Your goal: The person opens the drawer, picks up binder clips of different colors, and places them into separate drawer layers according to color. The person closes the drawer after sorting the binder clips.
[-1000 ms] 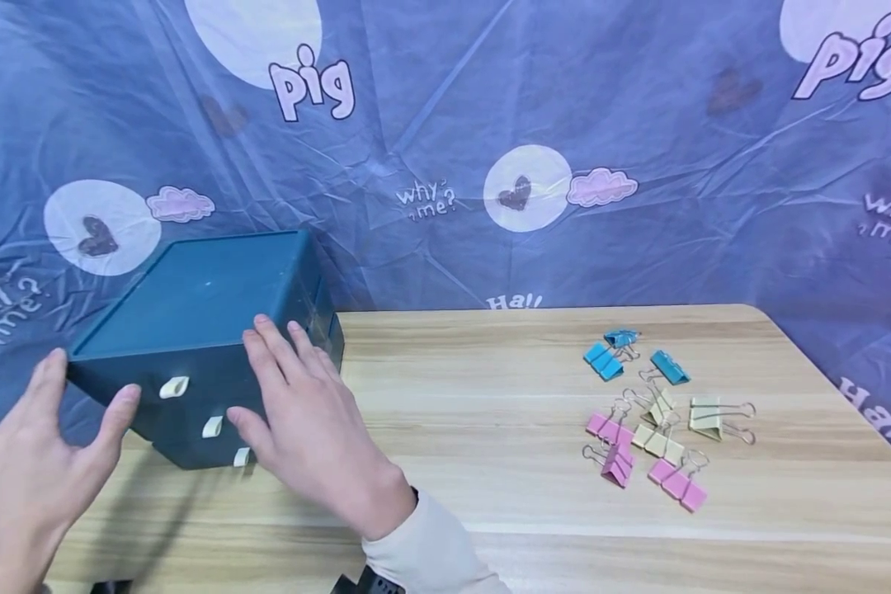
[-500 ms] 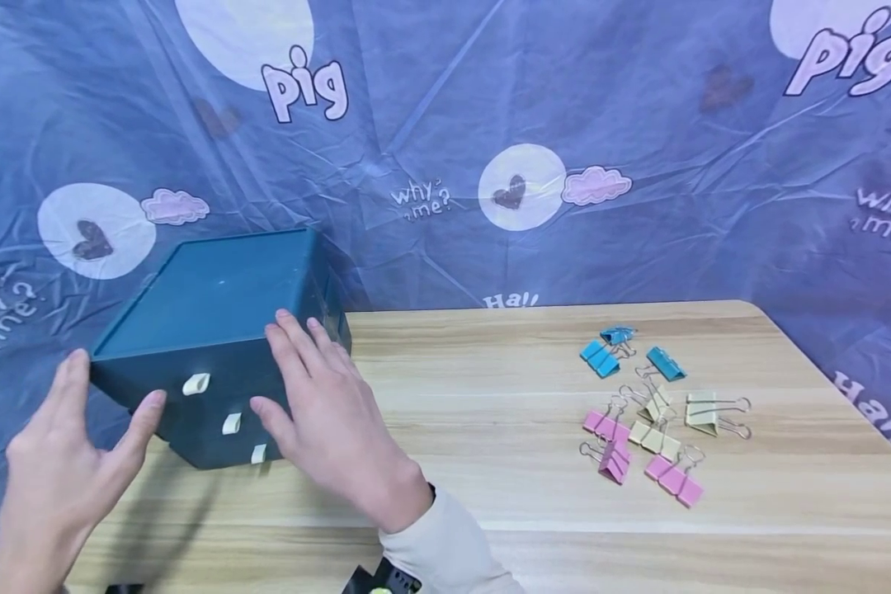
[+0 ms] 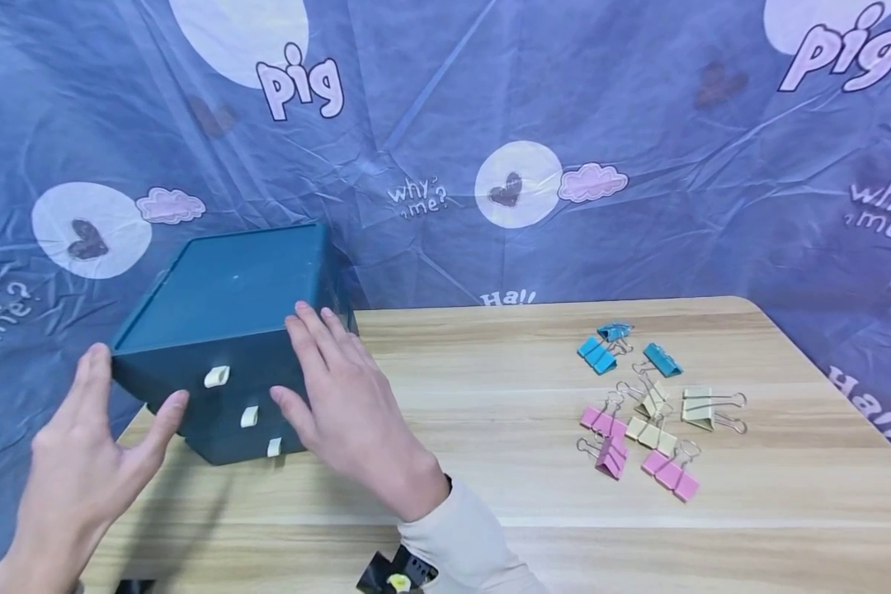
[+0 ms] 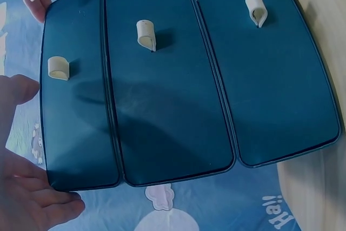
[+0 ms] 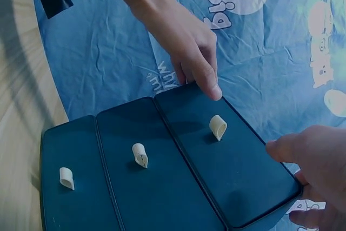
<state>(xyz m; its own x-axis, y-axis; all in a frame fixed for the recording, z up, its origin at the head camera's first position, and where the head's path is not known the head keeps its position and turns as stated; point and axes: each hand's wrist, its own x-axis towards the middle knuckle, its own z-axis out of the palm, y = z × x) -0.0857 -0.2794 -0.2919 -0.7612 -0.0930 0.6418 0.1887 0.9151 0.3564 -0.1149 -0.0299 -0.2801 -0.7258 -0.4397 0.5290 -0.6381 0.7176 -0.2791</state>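
The drawer box (image 3: 230,285) has shifted rightward across the worktop (image 3: 601,544), toward the binder clips (image 3: 651,436). Left hand (image 3: 89,466) and right hand (image 3: 360,412) remain at its sides, fingers straight, thumbs spread.

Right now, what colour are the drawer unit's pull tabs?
The pull tabs are cream; the left wrist view shows them best.

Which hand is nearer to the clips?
Right: the right hand is at the drawer box's side facing the clips; the left hand, at its opposite side, is farther.
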